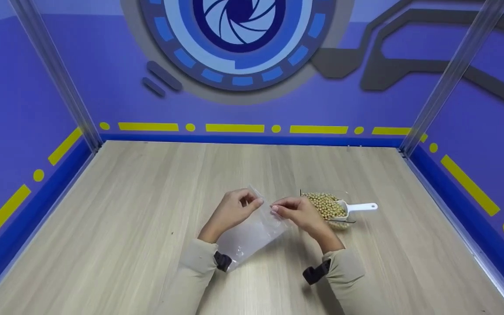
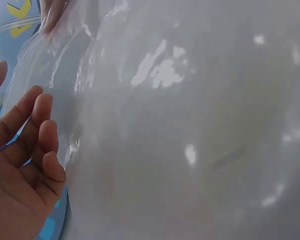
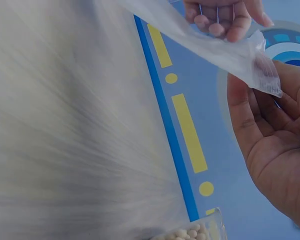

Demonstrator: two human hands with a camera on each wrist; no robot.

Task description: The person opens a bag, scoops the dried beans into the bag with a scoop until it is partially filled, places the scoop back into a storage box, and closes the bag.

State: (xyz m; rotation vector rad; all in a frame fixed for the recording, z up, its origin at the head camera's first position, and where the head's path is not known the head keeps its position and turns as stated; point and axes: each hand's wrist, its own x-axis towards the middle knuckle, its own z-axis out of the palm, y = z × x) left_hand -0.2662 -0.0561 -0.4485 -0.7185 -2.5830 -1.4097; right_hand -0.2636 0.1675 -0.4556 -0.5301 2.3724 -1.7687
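Observation:
A clear plastic bag (image 1: 252, 234) hangs tilted between the two hands above the table. My right hand (image 1: 298, 212) pinches the bag's upper corner between thumb and fingers; the right wrist view shows this hand (image 3: 277, 125) at the crumpled edge. My left hand (image 1: 234, 210) is at the bag's other upper side. In the left wrist view the left hand (image 2: 20, 155) has loosely bent fingers beside the film, with its thumb apart from them. Behind the right hand stands a clear container (image 1: 341, 226) of round yellowish beans (image 1: 322, 204), with a white scoop (image 1: 361, 207) resting in it.
The wood-grain table (image 1: 147, 197) is bounded by blue panels (image 1: 243, 113) at the back and both sides. Clear corner posts (image 1: 444, 83) rise at the back corners. A black device (image 1: 315, 273) is strapped at the right wrist, another (image 1: 222, 261) at the left.

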